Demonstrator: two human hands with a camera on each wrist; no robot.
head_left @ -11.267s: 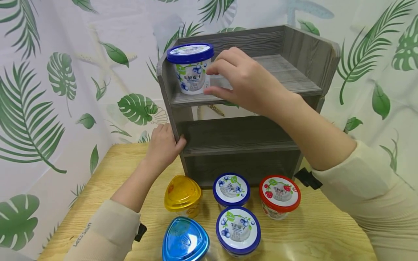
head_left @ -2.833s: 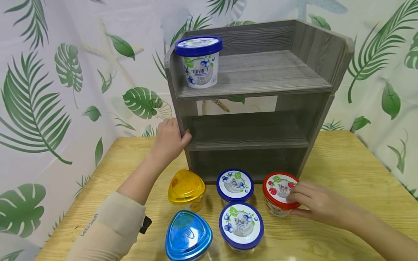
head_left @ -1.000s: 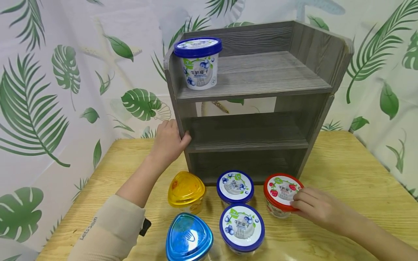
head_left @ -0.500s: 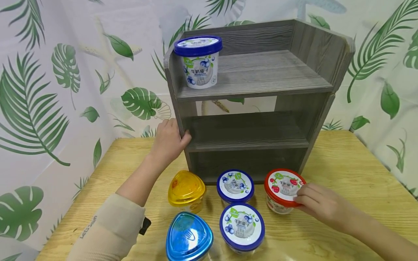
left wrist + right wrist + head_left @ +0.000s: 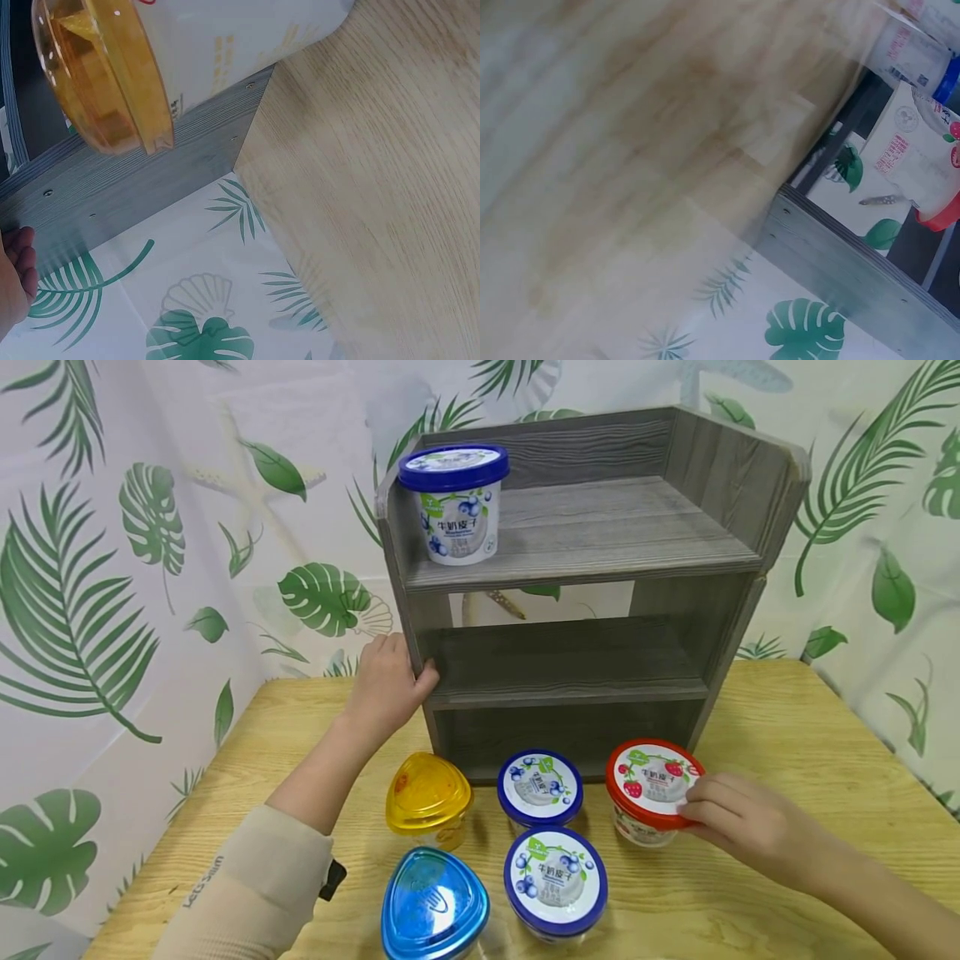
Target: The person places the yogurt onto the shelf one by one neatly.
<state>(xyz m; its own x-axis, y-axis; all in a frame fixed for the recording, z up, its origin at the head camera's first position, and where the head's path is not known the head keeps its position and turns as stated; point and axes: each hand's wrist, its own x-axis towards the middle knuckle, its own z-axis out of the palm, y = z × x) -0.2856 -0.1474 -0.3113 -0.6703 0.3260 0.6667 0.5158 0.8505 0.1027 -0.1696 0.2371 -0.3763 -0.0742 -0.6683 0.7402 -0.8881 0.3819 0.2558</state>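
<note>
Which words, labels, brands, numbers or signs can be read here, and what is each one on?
"牛奶皮子": blueberry tub on the top shelf, red lid, front blue lid; probably also rear blue lid.
"Lets Slim": left sleeve.
Too small or blurred: all finer print on these lids and tubs, and the side print on the yellow-lidded tub.

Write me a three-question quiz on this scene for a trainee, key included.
1. Which hand holds the red-lidded tub?
2. True or false: the left hand grips the side of the shelf.
3. How many round tubs with dark blue lids stand on the table?

Key:
1. The right hand.
2. True.
3. Two; a third tub stands on top of the shelf.
</note>
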